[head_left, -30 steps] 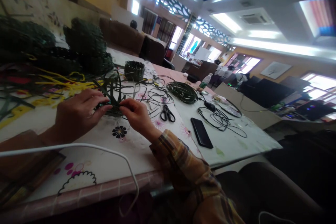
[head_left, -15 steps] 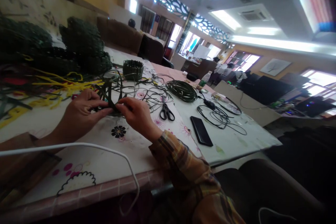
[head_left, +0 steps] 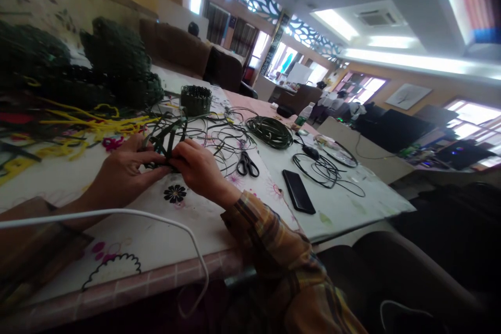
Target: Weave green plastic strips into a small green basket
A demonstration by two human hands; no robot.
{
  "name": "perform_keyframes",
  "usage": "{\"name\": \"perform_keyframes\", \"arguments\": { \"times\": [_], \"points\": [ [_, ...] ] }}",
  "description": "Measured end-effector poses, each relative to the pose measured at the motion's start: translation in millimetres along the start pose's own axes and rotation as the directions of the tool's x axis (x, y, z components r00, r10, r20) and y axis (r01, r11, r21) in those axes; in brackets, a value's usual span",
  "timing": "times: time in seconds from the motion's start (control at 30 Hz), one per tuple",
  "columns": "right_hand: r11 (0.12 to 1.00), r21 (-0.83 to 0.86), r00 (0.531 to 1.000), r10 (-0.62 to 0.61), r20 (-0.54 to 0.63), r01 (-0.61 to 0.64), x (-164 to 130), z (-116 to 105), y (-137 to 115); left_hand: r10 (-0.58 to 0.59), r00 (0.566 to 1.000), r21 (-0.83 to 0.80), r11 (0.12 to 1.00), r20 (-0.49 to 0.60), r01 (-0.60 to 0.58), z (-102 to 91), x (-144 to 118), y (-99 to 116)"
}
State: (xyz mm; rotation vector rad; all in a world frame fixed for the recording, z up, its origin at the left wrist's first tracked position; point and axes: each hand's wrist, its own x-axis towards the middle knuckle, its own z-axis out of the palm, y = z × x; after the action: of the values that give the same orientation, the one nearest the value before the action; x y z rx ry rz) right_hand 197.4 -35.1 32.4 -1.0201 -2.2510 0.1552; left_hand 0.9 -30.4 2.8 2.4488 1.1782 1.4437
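Dark green flat weaving strips (head_left: 169,138) fan up and outward between my hands, above the flowered table cover. My left hand (head_left: 123,169) pinches them from the left with thumb and forefinger. Close against it, my right hand (head_left: 198,167) grips the same strips with curled fingers; the exact hold of its fingertips is hidden. Just behind the strips stands a small round woven green basket (head_left: 195,100). Black-handled scissors (head_left: 248,165) lie to the right of my right hand. Loose green strands (head_left: 223,138) tangle across the table between the basket and the scissors.
A coil of green strip (head_left: 270,132), a black phone (head_left: 298,191), black cable (head_left: 324,169) and a bottle (head_left: 305,115) are on the right. Yellow strips (head_left: 90,125) and a heap of dark green woven pieces (head_left: 115,57) lie left. A white cord (head_left: 156,217) crosses in front.
My right hand's fingers have curled in closer, and the two hands now meet at the strips. The view has shifted slightly.
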Motion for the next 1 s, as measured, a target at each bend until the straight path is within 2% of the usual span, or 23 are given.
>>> {"name": "perform_keyframes", "arguments": {
  "times": [0.2,0.33,0.4,0.5,0.57,0.6,0.67,0.73,0.9,1.0],
  "points": [
    [0.999,0.036,1.000,0.017,0.012,-0.018,1,-2,-3,-0.016,1.000,0.017,1.000,0.025,0.016,0.9,0,0],
    [0.967,0.236,0.990,0.121,-0.068,-0.102,1,0,0,-0.033,0.999,-0.006,0.999,0.025,0.033,0.4,1,-2],
    [0.898,0.399,0.968,0.237,-0.089,-0.183,2,3,3,-0.052,0.999,-0.018,0.998,0.009,0.052,-0.3,1,-3],
    [0.689,0.644,0.901,0.434,-0.001,-0.331,3,10,6,-0.079,0.997,-0.040,0.996,-0.011,0.079,-1.8,3,-5],
    [0.557,0.735,0.848,0.527,0.046,-0.386,4,14,7,-0.112,0.993,-0.044,0.993,-0.023,0.111,-2.6,4,-6],
    [0.527,0.754,0.828,0.560,0.038,-0.391,4,15,7,-0.132,0.991,-0.043,0.991,-0.026,0.130,-2.9,5,-6],
    [0.542,0.748,0.802,0.597,-0.021,-0.383,3,17,8,-0.159,0.987,-0.042,0.987,-0.030,0.158,-3.3,6,-6],
    [0.598,0.714,0.806,0.587,-0.081,-0.363,3,17,10,-0.162,0.987,-0.044,0.986,-0.017,0.161,-3.5,7,-6],
    [0.728,0.642,0.896,0.421,-0.140,-0.241,3,14,15,-0.134,0.991,-0.062,0.989,-0.019,0.133,-2.4,7,-5],
    [0.775,0.587,0.912,0.385,-0.144,-0.234,3,13,16,-0.122,0.992,-0.061,0.991,-0.025,0.120,-1.4,6,-5]
  ]
}}
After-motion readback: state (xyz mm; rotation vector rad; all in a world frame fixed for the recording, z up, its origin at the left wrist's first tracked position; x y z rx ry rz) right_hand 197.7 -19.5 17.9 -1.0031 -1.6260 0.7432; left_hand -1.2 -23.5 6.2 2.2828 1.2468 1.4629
